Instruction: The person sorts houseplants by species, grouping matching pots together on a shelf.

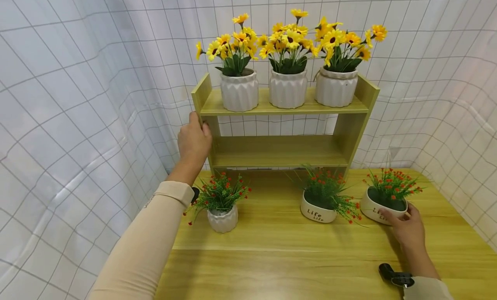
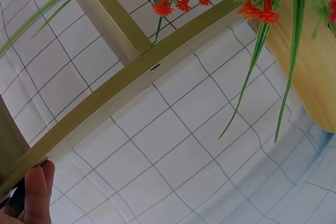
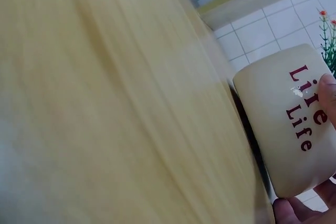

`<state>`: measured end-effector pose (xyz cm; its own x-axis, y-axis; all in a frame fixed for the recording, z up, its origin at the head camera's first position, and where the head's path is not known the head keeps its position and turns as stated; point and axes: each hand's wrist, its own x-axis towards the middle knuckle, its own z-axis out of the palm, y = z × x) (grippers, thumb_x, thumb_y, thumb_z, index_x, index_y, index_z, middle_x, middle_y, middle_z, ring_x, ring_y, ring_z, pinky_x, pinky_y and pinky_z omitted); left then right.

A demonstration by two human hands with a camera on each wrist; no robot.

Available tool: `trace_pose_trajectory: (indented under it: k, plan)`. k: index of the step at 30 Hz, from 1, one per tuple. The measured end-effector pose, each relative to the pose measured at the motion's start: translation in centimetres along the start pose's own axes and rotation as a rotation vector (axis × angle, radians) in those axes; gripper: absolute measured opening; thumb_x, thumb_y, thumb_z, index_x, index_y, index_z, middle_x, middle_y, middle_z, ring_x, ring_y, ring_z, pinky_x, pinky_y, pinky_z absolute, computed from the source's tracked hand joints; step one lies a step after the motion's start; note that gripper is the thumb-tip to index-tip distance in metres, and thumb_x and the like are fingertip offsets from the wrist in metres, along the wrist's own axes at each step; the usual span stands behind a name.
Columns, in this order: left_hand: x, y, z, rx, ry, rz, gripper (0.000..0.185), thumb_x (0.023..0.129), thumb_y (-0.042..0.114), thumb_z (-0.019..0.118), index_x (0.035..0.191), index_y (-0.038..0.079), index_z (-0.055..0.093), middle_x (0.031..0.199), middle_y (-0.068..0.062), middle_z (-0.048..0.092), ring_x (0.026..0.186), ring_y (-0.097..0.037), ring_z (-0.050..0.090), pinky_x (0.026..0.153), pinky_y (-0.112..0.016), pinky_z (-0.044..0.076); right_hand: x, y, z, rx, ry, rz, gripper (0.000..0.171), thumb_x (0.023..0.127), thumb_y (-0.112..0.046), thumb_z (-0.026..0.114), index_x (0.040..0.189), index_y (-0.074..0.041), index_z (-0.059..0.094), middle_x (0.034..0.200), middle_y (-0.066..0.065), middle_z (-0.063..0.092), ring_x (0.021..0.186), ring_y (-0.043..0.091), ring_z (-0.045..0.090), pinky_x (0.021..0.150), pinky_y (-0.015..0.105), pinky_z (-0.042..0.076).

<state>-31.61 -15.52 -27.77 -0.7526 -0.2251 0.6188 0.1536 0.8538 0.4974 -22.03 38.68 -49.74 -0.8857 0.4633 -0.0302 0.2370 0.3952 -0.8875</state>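
Note:
My left hand (image 1: 195,134) grips the left side panel of a two-tier wooden shelf (image 1: 279,151) at the back of the table. In the left wrist view a finger (image 2: 37,195) lies against the shelf's wooden edge (image 2: 131,82). My right hand (image 1: 397,219) holds a cream pot marked "Life" (image 1: 372,210) with red-flowered greenery, standing on the table at the right. The right wrist view shows that pot (image 3: 278,124) with a fingertip (image 3: 329,95) on its lettering and a thumb tip below it.
Three white ribbed pots of yellow flowers (image 1: 288,88) stand on the shelf's top tier. A second "Life" pot (image 1: 316,213) and a small white ribbed pot (image 1: 222,219) stand on the wooden table (image 1: 279,257). Grid-patterned white curtain (image 1: 77,119) surrounds the table.

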Motion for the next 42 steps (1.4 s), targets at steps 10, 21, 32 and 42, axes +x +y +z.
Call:
trace_pose_trajectory:
  k: [10,21,32,42]
  plan:
    - [0.0,0.3,0.0,-0.009,-0.001,0.012,0.022,0.102,0.019,0.051,0.11,-0.001,0.05,0.089,-0.034,0.064,0.082,-0.053,0.064,0.067,-0.059,0.049,-0.9,-1.2,-0.6,0.081,0.065,0.038,0.095,0.09,-0.05,0.068,0.16,-0.015,0.013,0.16,0.017,0.023,0.143,0.037,0.031,0.074,0.008,0.042]
    - [-0.1,0.1,-0.1,-0.015,0.002,0.006,0.02,0.102,0.018,0.051,0.109,-0.001,0.05,0.087,-0.033,0.063,0.08,-0.052,0.064,0.065,-0.058,0.048,-3.0,-5.3,-1.8,0.166,0.134,-0.089,0.084,0.091,-0.031,0.072,0.159,-0.021,0.023,0.159,0.006,0.026,0.139,0.022,0.034,0.07,0.004,0.041]
    - [-0.2,-0.1,0.0,-0.004,-0.01,0.0,0.021,0.102,0.019,0.049,0.11,-0.001,0.049,0.088,-0.034,0.063,0.08,-0.052,0.064,0.065,-0.058,0.049,-5.3,-9.6,-2.8,0.324,0.151,-0.234,0.072,0.089,-0.012,0.075,0.151,-0.021,0.042,0.144,0.002,0.041,0.12,0.009,0.047,0.075,0.005,0.044]
    - [-0.2,0.0,0.0,-0.003,-0.005,0.007,0.022,0.102,0.019,0.049,0.112,-0.001,0.05,0.089,-0.033,0.064,0.08,-0.052,0.065,0.065,-0.058,0.049,-7.4,-13.2,-0.9,0.455,0.074,-0.297,0.068,0.086,-0.007,0.077,0.146,-0.016,0.046,0.132,-0.003,0.047,0.117,0.01,0.05,0.077,0.007,0.046]
